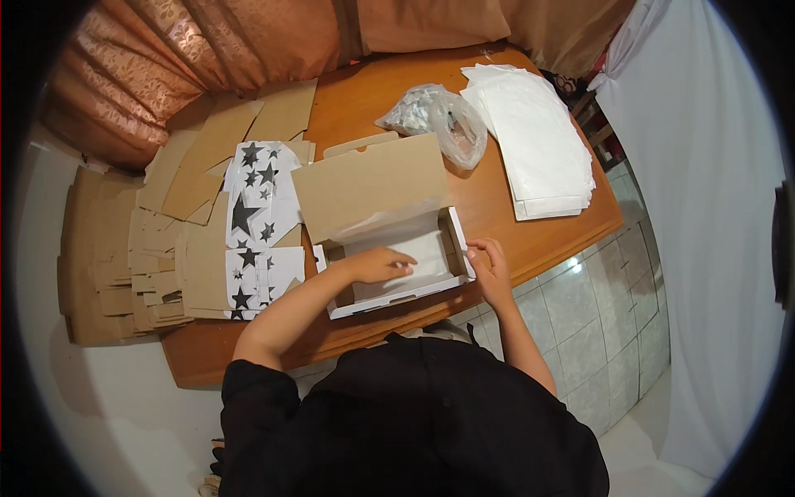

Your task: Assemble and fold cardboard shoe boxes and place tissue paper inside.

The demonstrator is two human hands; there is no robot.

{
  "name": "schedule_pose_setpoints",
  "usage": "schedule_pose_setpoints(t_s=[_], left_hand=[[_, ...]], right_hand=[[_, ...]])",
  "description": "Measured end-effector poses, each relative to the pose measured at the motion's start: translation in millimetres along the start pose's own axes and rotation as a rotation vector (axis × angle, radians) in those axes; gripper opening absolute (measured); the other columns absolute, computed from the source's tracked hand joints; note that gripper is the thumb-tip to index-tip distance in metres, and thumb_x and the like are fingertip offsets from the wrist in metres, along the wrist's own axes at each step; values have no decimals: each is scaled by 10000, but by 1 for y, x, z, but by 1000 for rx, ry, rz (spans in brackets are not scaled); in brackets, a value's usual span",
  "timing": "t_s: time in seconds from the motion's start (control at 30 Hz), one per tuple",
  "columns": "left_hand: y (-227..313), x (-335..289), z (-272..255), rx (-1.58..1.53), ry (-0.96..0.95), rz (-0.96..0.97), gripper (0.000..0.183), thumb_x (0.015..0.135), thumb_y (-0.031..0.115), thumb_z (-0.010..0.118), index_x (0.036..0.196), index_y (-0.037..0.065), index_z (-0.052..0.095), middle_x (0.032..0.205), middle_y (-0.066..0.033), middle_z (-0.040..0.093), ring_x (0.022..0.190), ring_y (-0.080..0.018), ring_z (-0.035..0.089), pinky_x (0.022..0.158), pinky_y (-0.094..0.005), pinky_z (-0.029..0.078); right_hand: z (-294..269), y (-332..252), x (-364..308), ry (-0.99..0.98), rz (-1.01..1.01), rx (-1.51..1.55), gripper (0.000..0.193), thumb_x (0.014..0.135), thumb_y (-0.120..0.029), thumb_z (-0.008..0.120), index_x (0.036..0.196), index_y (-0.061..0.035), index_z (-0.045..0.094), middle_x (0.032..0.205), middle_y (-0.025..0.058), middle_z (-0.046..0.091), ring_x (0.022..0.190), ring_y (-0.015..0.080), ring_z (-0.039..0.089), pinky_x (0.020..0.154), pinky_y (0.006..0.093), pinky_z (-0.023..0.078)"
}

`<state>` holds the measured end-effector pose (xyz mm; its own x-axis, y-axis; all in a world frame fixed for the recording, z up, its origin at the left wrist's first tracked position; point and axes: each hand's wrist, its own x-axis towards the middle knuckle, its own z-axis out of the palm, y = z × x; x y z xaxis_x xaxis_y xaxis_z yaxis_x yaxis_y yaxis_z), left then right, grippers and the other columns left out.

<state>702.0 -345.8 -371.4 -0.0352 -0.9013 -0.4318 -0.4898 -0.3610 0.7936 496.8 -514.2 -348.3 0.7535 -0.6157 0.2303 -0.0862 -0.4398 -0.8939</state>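
Note:
A cardboard box, white outside and brown inside, stands at the table's front edge. Its lid is raised and leans back. White paper lines the inside. Over the box's interior reaches my left hand, fingers stretched out above the paper and holding nothing; whether it presses on the paper I cannot tell. My right hand grips the box's right side wall near the front corner, with the thumb and fingers at its edge.
Flattened cardboard pieces are piled at the left, beside white sheets with black stars. Behind the box lies a clear plastic bag with pale contents. A stack of white paper rests at the back right of the wooden table.

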Motion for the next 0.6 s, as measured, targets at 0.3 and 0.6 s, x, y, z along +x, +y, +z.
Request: schedule_pose_setpoints(t_s=[0.3, 0.6], left_hand=[[-14, -40, 26, -49, -203, -89, 428, 889, 269, 552, 1276, 88, 520, 1193, -144, 593, 1060, -252, 589, 897, -317, 449], [11, -40, 43, -12, -66, 27, 291, 810, 179, 597, 1068, 49, 626, 936, -117, 675, 832, -231, 641, 757, -312, 494]], right_hand=[[18, -18, 21, -286, -101, -33, 222, 791, -172, 631, 974, -49, 613, 989, 114, 586, 976, 284, 542, 895, 357, 386], [27, -13, 12, -597, -222, -334, 266, 793, -264, 625, 1022, -131, 600, 1029, 53, 572, 1071, 243, 505, 969, 557, 231]])
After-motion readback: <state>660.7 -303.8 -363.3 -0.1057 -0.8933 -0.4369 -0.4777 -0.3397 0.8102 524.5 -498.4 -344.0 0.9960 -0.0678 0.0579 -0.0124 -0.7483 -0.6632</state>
